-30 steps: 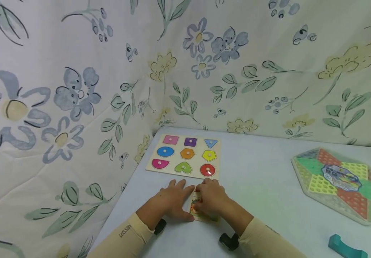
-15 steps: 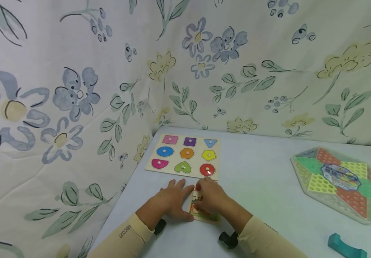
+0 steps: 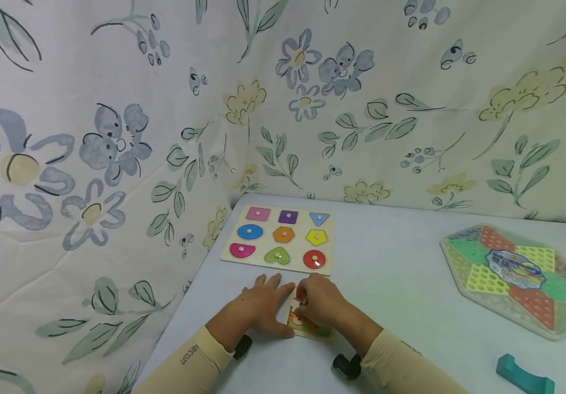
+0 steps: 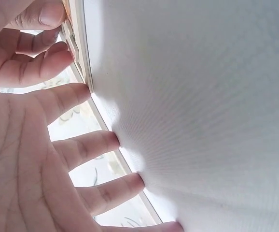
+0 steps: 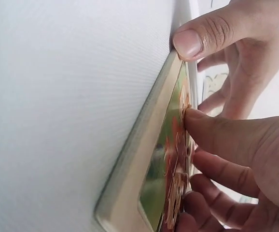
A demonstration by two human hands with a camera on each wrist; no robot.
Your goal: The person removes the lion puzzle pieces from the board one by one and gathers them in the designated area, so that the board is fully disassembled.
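Observation:
A small wooden jigsaw puzzle (image 3: 316,330) with a green and orange picture lies flat on the white table, partly covered by my right hand (image 3: 321,301). That hand's fingers are curled over the upper part of the picture. In the right wrist view its thumb and fingertips pinch a puzzle piece (image 5: 179,140) lying at the board's surface. My left hand (image 3: 263,307) spreads over the table at the puzzle's left side. Its thumb (image 5: 188,43) touches the near corner of the frame and its index finger (image 4: 69,96) touches the far corner.
A shape board (image 3: 300,235) with coloured knobbed pieces lies just beyond the hands. To the right sit a hexagonal Chinese checkers board (image 3: 514,268) and a curved teal block (image 3: 524,375). Flowered cloth (image 3: 386,109) hangs behind and at the left.
The right hand's fingers shift slightly over the puzzle's upper part, uncovering more of the picture, and stay curled there. The left hand keeps its place at the frame.

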